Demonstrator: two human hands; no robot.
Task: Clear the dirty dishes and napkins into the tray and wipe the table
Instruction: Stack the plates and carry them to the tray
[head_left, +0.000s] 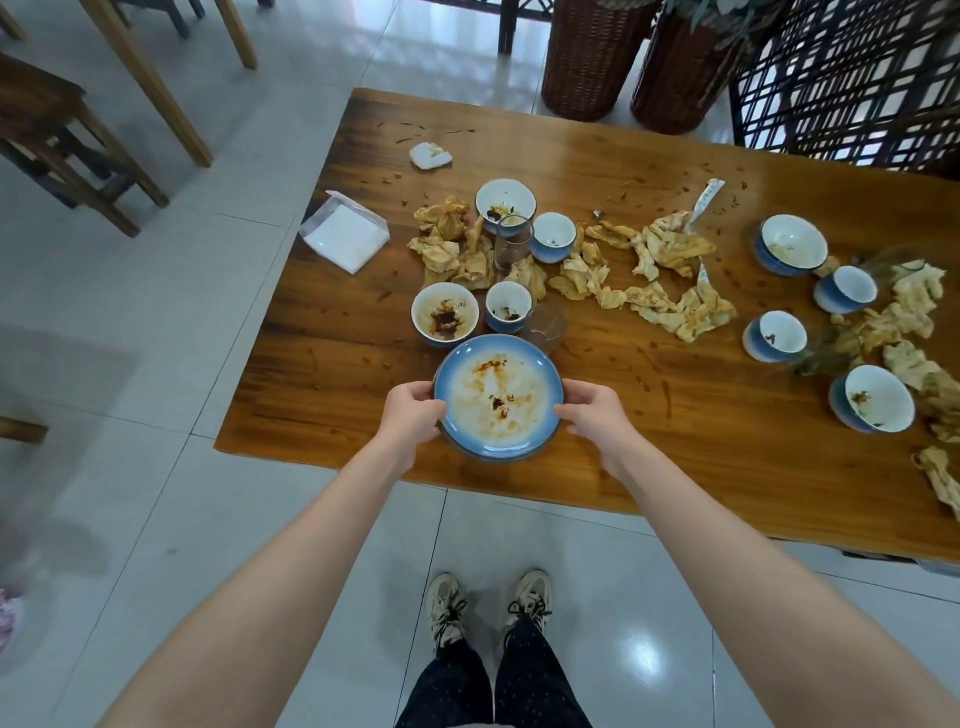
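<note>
We grip a round blue-rimmed ceramic plate (498, 397), smeared with brown sauce and topping a short stack, above the near edge of the brown wooden bench (727, 415). Our left hand (413, 415) curls round the plate's left rim and our right hand (592, 415) round its right rim, thumbs on top. We cannot tell whether the stack rests on the wood. Just beyond the plate stand a sauce-stained white bowl (444, 314) and a small blue cup (508, 306). Farther beyond the plate and off to its right lie crumpled, oil-stained paper napkins (670, 249).
</note>
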